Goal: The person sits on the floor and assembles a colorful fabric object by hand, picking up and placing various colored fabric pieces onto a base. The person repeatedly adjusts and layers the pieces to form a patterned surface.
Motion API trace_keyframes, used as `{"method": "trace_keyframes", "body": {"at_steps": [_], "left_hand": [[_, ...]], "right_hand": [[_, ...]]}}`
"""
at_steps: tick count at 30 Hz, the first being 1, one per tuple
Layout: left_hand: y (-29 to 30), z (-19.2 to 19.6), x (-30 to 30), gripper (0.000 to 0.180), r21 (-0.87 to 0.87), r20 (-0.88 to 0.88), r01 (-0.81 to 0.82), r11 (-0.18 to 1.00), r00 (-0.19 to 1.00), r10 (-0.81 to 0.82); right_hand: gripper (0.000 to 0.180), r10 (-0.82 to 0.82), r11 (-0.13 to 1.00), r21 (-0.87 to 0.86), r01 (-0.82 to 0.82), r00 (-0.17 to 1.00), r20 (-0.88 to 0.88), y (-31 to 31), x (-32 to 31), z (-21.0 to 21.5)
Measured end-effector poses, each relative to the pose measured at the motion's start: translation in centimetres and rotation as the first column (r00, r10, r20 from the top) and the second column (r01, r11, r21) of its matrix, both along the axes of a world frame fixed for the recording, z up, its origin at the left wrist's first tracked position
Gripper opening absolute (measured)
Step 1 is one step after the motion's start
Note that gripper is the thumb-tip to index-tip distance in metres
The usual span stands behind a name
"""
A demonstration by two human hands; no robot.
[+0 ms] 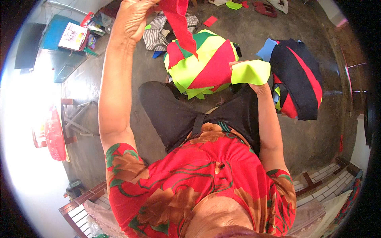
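Note:
My left hand is raised at the upper edge, its fingertips partly cut off. From it hangs a long red fabric strip, narrowing to a point. My right hand has its fingers behind a small yellow-green fabric piece, holding it up. In front of my knees lies a pile of fabric pieces in yellow-green, red and dark green. The strip's tip hangs over that pile. To the right sits a second heap, dark navy fabric with red and light blue pieces.
Checked cloth lies on the floor beyond the pile, beside a small red scrap. A teal table bears a white box at the far left. A red plastic object stands at left, a wooden bench behind.

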State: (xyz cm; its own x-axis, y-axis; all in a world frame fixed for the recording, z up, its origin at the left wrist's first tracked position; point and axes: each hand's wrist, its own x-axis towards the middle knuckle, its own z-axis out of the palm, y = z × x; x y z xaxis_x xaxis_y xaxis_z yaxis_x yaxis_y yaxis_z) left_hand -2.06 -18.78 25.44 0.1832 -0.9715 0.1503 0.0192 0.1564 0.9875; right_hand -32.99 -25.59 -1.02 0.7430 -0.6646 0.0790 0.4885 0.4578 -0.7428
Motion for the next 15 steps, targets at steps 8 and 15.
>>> {"method": "trace_keyframes", "body": {"at_steps": [8,15], "left_hand": [[-5.4,-1.2,-2.4,0.024,0.096,-0.071,0.215,0.972,0.975,-0.209],[-10.7,-4.0,-2.8,0.024,0.082,-0.062,0.131,0.988,0.99,-0.126]], "right_hand": [[0.036,-0.104,0.987,0.114,0.109,0.993,-0.053,-1.7,-1.4,-5.6],[0.035,0.002,1.0,0.014,-0.001,1.0,-0.02,-0.3,0.1,-0.8]]}}
